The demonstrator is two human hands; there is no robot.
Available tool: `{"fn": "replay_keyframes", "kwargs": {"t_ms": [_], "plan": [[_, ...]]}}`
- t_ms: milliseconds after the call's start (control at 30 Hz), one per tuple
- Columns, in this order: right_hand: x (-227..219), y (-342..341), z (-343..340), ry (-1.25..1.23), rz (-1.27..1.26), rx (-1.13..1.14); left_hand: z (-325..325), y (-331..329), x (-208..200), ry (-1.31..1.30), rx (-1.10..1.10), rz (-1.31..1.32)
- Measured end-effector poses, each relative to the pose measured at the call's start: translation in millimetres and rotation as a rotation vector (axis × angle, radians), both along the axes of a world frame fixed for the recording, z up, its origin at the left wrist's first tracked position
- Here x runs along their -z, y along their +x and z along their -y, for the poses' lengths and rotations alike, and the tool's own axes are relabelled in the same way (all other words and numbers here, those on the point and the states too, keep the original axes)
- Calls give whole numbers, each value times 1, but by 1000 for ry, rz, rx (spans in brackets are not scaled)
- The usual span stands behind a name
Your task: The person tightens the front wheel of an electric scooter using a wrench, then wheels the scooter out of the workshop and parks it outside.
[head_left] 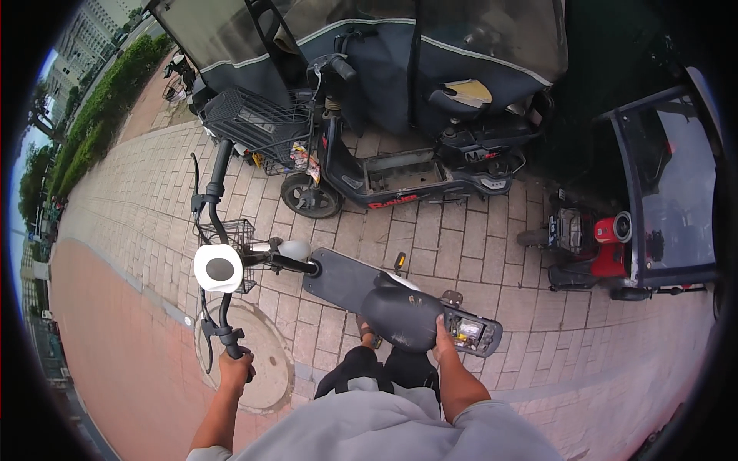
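Observation:
A small electric scooter stands in front of me, its handlebar [224,306] to the left and its black seat [400,316] near my legs. My left hand [234,370] is wrapped round the near handlebar grip, below a brake lever [207,346]. At the seat's rear edge, my right hand [443,338] grips with its fingers partly hidden. Behind the seat, a rear compartment [480,336] lies uncovered, with small parts inside that I cannot make out. A white round headlamp housing [218,268] sits at mid-handlebar, and a wire basket [244,234] is beyond it.
A larger black scooter [407,173] with a front basket [254,119] is parked across from me, beside a dark covered vehicle [492,38]. At the right stands a red covered vehicle [607,253]. Brick paving [154,184] and a round manhole cover [257,357] lie underfoot.

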State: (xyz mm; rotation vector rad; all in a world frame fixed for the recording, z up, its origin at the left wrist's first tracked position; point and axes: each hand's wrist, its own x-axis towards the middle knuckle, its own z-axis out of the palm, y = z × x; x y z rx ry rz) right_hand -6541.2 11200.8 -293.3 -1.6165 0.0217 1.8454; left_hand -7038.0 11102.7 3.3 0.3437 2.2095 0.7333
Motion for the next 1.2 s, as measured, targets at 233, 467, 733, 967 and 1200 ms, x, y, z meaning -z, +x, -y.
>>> {"fn": "replay_keyframes", "kwargs": {"t_ms": [233, 467, 733, 967, 1200], "plan": [[47, 28, -2, -110, 68, 72, 21, 23, 14, -9, -165, -32], [48, 28, 4, -45, 70, -10, 70, -2, 30, 68, -97, -131], [30, 58, -195, -60, 347, -301, 20, 10, -3, 76, -154, 83], [-32, 57, -363, 198, 488, -282, -80, 75, -14, 87, -20, -77], [-46, 95, -315, 516, 798, -564, -256, 100, -48, 104, 108, 13]]}}
